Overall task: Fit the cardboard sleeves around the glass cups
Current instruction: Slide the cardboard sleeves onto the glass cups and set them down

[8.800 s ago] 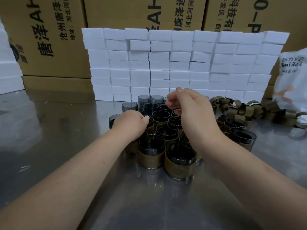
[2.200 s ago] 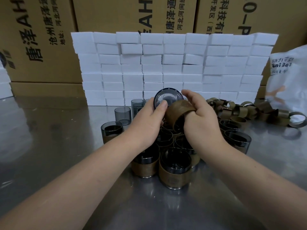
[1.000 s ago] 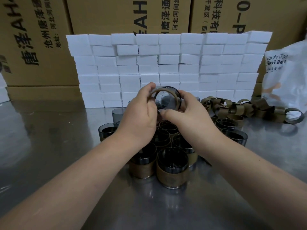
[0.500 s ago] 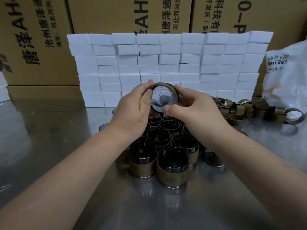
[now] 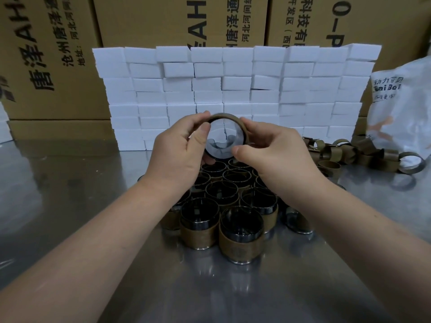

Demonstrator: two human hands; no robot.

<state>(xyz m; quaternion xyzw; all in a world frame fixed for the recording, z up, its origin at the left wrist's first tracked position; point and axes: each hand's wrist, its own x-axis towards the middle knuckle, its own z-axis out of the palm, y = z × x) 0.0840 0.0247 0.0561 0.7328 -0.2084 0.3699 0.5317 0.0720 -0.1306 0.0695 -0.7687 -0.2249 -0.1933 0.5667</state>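
A smoky glass cup (image 5: pixel 222 138) lies on its side in the air, its mouth turned toward me, with a brown cardboard sleeve (image 5: pixel 225 117) wrapped round it. My left hand (image 5: pixel 179 150) grips its left side with thumb and fingers. My right hand (image 5: pixel 272 150) pinches its right side. Below them a cluster of sleeved cups (image 5: pixel 241 227) stands upright on the steel table (image 5: pixel 70 206). A pile of loose sleeves (image 5: pixel 354 155) lies at the right.
A wall of stacked white foam blocks (image 5: pixel 233 89) runs behind the cups, with large cardboard cartons (image 5: pixel 58 54) behind it. A white plastic bag (image 5: pixel 401 106) sits at the far right. A bare cup (image 5: pixel 297 221) stands under my right forearm.
Both hands have lifted the cup slightly, and the sleeve that was being pushed on from the right now sits round the glass.
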